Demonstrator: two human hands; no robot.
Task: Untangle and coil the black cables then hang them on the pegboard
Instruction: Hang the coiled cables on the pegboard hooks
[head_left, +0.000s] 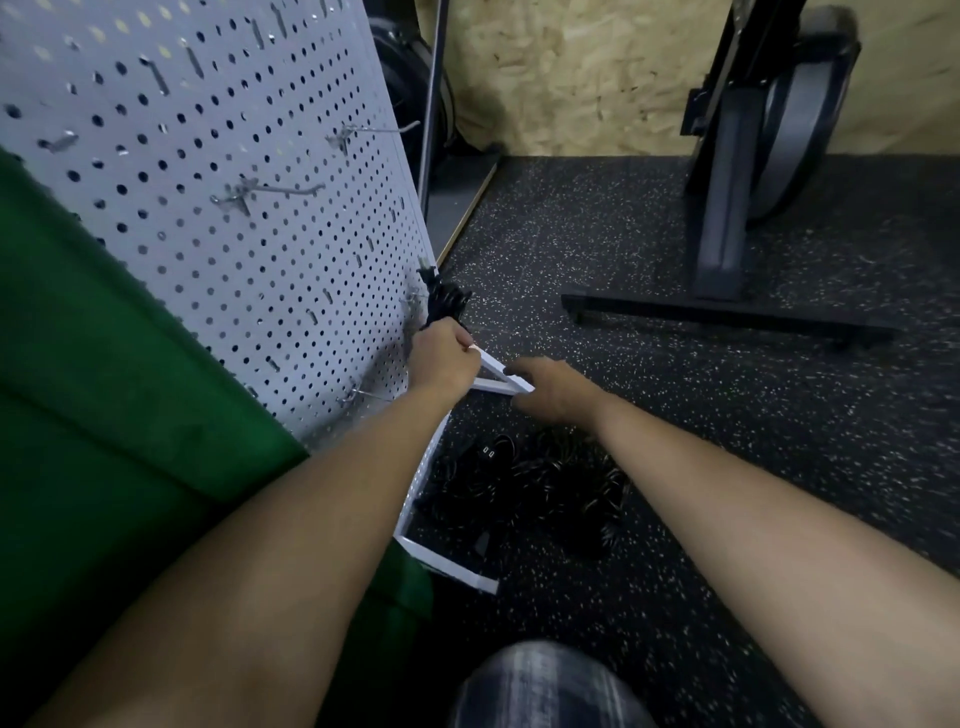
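The pale grey perforated pegboard (234, 218) and its white foot bars (447, 564) look like smooth painted metal; its wire hooks (283, 188) are bright bare metal. The black cables (550, 478) have a glossy plastic sheath. The black floor (675, 426) is rough, white-flecked rubber; the back wall (571, 67) coarse wood-chip board; the green cloth (104, 405) matt.

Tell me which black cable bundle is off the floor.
The bundle the left hand grips against the pegboard; the other cables lie on the floor.
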